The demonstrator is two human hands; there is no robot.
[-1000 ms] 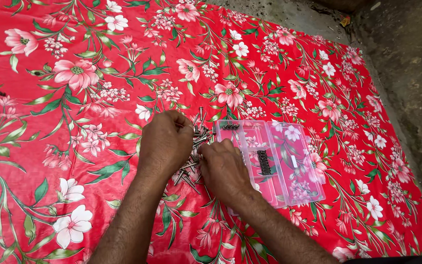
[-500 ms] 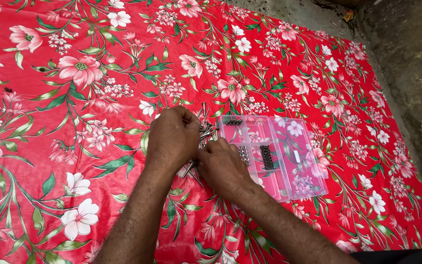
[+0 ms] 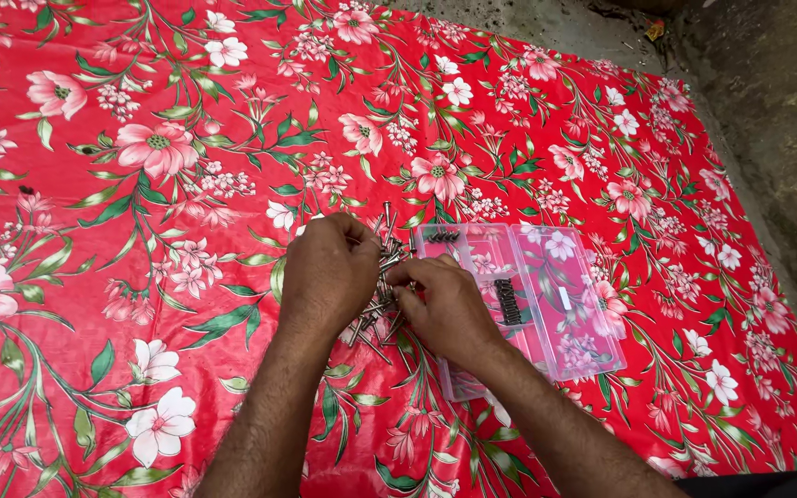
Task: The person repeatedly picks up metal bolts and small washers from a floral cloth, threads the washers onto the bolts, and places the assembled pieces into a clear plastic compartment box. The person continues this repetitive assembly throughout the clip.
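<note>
A loose pile of grey metal nails or screws (image 3: 383, 247) lies on a red flowered cloth (image 3: 186, 184). My left hand (image 3: 327, 273) rests knuckles-up over the pile, fingers curled onto the pieces. My right hand (image 3: 446, 309) sits just right of it, fingertips pinched at the same pile, touching the left hand. What either hand grips is hidden under the fingers. A clear plastic compartment box (image 3: 555, 295) lies open beside my right hand, with dark screws in two of its compartments.
The cloth covers most of the view. Bare grey concrete ground (image 3: 777, 101) runs along the top right, past the cloth's edge.
Both hands stay over the pile with small finger movements. The view has shifted slightly, so hands and box sit a little higher and further right.
</note>
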